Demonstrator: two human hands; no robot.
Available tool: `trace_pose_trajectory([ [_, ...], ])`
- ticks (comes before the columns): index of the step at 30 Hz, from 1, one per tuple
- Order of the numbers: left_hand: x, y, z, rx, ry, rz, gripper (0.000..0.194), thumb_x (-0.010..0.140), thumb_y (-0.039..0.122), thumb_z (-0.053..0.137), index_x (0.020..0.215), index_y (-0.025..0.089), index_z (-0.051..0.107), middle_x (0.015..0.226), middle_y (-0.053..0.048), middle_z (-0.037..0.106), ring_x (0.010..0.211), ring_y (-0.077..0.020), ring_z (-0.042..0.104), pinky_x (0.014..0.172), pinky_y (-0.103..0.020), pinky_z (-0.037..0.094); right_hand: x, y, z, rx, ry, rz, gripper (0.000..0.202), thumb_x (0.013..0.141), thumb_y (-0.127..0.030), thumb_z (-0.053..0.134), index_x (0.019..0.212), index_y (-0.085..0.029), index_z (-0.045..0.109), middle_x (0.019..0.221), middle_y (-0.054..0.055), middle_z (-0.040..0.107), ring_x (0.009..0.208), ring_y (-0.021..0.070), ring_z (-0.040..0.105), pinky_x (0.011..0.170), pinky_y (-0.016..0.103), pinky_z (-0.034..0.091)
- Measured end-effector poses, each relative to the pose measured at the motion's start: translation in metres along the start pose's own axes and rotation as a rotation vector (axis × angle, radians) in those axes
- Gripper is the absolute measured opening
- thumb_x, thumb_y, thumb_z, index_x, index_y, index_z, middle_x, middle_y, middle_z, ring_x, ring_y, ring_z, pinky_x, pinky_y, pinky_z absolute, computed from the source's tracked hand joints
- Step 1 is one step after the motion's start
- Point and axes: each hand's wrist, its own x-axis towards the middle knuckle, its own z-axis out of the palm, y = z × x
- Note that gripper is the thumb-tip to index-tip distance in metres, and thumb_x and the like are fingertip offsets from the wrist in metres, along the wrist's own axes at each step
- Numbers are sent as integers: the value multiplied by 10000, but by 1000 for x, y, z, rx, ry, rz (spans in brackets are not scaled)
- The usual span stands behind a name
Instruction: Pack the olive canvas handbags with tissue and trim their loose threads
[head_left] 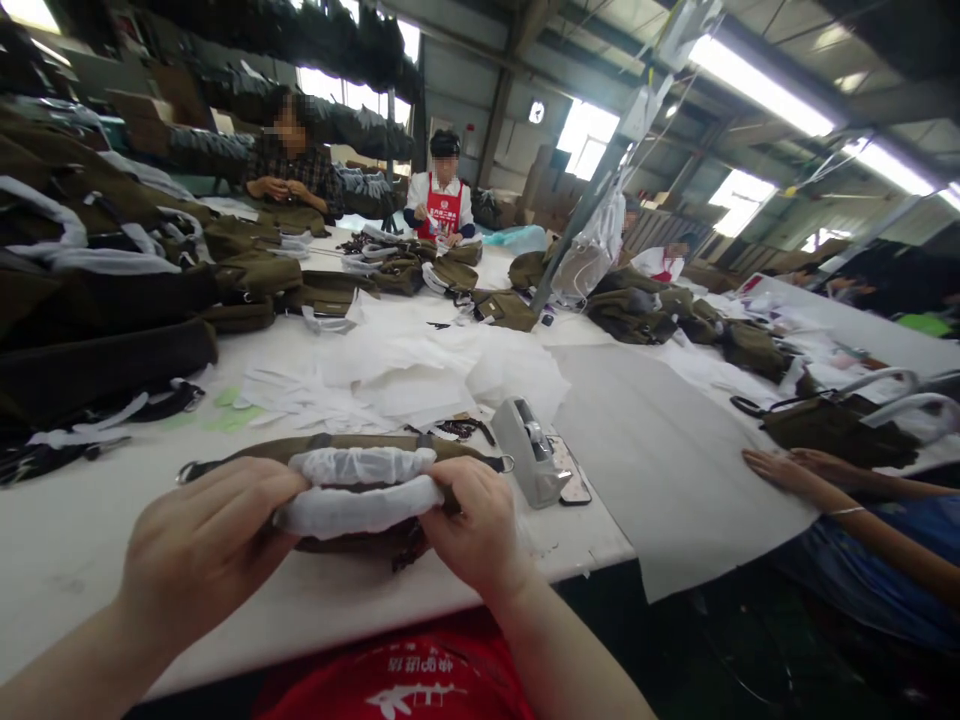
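Nearer the wearer than the tape dispenser, a red garment bears a white animal-like logo and white Chinese characters too blurred to read surely, while beyond the dispenser, across the table, a co-worker's red apron carries white lettering too small to make out. Just left of that dispenser is the olive bag, its two white-wrapped handles spanning the gap between the left hand, gripping their left ends, and the right hand, gripping their right ends. Both forearms reach forward, fingers curled inward, the right hand nearer the dispenser.
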Motion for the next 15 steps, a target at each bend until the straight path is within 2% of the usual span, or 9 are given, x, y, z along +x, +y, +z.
trace_pose_trajectory([
  [2,2,-2,3,18,109,-9,187,933,408,537,1055,273,578,841,-6,744,722,-182,702,649,-269,517,4,5,0,34,-16,33,70,826,-209,646,885,-196,682,790,45,724,728,194,663,678,302,491],
  [4,4,-7,2,32,188,60,242,923,432,592,1038,219,605,832,-30,748,699,-157,697,658,-232,508,10,8,-4,118,-80,121,69,828,-221,659,859,-190,712,731,22,713,674,166,648,635,268,467],
  [7,8,-11,0,-25,166,208,111,910,290,641,964,193,643,901,-57,749,780,-140,699,742,-206,491,21,11,-13,309,-273,290,172,880,-302,641,793,-185,732,626,-10,665,587,128,602,568,229,431],
  [8,9,-11,-1,-81,130,182,92,915,282,630,946,200,659,891,-45,748,777,-132,693,733,-199,483,24,13,-16,388,-362,333,226,897,-345,629,781,-182,734,622,-9,659,583,125,596,561,223,430],
  [10,12,-12,0,-288,-12,-63,172,921,363,605,863,220,683,769,-3,723,681,-118,658,640,-194,460,28,18,-19,576,-559,398,311,913,-427,606,789,-174,738,659,7,670,599,128,600,566,222,446],
  [12,15,-16,2,-633,-287,-397,314,892,480,604,728,218,658,621,17,652,564,-114,589,534,-202,416,29,25,-20,773,-708,463,371,898,-494,609,791,-162,734,678,23,675,588,132,605,550,226,452],
  [14,17,-24,4,-1008,-573,-651,409,849,552,619,647,198,586,536,20,579,489,-106,507,481,-199,366,27,32,-18,920,-749,547,434,874,-552,614,749,-148,711,630,26,653,525,127,585,500,225,430],
  [15,17,-28,5,-1150,-657,-721,442,825,584,627,636,192,552,521,22,555,472,-99,474,473,-195,348,26,35,-17,960,-732,583,470,866,-582,603,725,-144,695,596,23,632,489,125,566,475,227,416],
])
